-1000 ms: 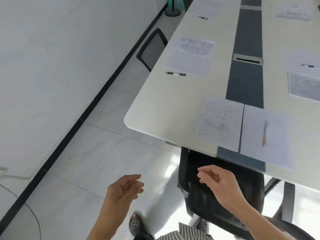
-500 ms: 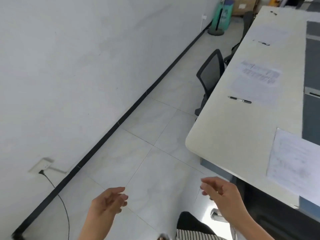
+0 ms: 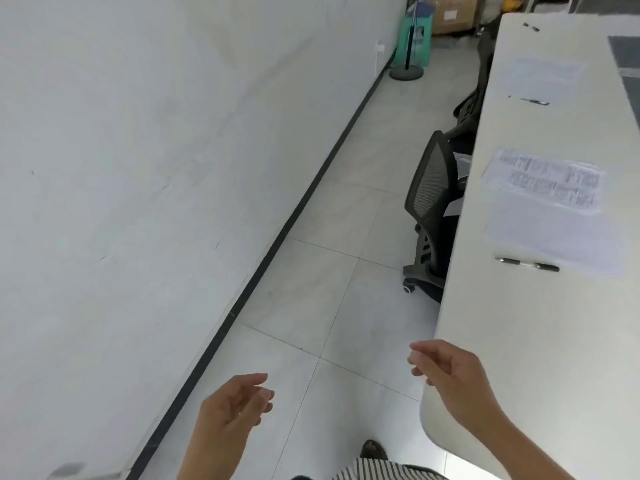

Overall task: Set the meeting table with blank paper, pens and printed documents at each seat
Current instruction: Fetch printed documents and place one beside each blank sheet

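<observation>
The long white meeting table (image 3: pixel 512 341) runs along the right side. At the nearest visible seat lie a printed document (image 3: pixel 547 178), a blank sheet (image 3: pixel 550 233) below it and a black pen (image 3: pixel 528 264). Farther along lie another sheet (image 3: pixel 543 76) and a second pen (image 3: pixel 530 100). My left hand (image 3: pixel 235 403) hovers over the floor, fingers loosely curled and apart, holding nothing. My right hand (image 3: pixel 446 375) hangs just off the table's near corner, also holding nothing.
A white wall (image 3: pixel 138 168) with a black skirting strip bounds the left. Tiled floor forms an aisle between wall and table. A black mesh chair (image 3: pixel 433 209) is tucked at the table; another chair (image 3: pixel 474 95) stands farther back. A green object on a stand (image 3: pixel 412 39) and boxes stand at the far end.
The view has swung left and along the aisle; the table's end seat with its papers has left view. Both hands stay held out in front, holding nothing.
</observation>
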A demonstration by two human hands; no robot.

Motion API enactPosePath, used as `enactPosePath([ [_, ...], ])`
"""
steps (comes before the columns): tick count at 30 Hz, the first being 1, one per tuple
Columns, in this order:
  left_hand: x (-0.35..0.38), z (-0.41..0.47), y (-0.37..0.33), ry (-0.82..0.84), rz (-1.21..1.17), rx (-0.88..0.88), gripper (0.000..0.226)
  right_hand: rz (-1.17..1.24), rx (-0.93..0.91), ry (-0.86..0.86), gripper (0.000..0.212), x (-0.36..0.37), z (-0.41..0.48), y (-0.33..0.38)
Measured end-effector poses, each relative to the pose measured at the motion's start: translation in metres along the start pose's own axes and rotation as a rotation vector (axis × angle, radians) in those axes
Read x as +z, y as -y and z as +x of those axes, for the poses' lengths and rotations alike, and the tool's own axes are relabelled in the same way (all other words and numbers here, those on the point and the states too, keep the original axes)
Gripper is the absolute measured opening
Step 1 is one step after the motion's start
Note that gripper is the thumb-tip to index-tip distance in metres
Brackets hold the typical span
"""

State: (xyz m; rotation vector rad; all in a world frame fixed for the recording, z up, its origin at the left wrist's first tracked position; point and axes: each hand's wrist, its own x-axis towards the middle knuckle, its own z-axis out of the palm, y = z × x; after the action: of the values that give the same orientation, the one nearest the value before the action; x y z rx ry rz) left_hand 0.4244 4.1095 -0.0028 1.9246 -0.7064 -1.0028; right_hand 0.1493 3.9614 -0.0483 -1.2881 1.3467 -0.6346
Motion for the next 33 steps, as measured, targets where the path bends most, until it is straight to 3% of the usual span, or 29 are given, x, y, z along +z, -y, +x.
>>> enactPosePath([
  [6,-0.005,0.125,-0.05,0.107,-0.005,-0.004,0.014,-0.004,-0.026,-0.1,0.011,0.012,0.105,0.059],
  [17,-0.002,0.418,-0.163,0.462,0.179,0.111,0.015,0.14,0.161,-0.561,0.01,0.062,0.24,0.106],
  [24,0.107,0.527,-0.25,0.799,0.299,0.201,0.016,0.256,0.275,-0.912,0.009,0.043,0.28,0.117],
  [29,0.202,0.571,-0.304,0.986,0.355,0.271,0.009,0.295,0.328,-1.042,0.007,0.005,0.338,0.111],
  [33,0.261,0.602,-0.361,1.081,0.422,0.312,0.027,0.331,0.327,-1.112,0.007,-0.037,0.4,0.131],
])
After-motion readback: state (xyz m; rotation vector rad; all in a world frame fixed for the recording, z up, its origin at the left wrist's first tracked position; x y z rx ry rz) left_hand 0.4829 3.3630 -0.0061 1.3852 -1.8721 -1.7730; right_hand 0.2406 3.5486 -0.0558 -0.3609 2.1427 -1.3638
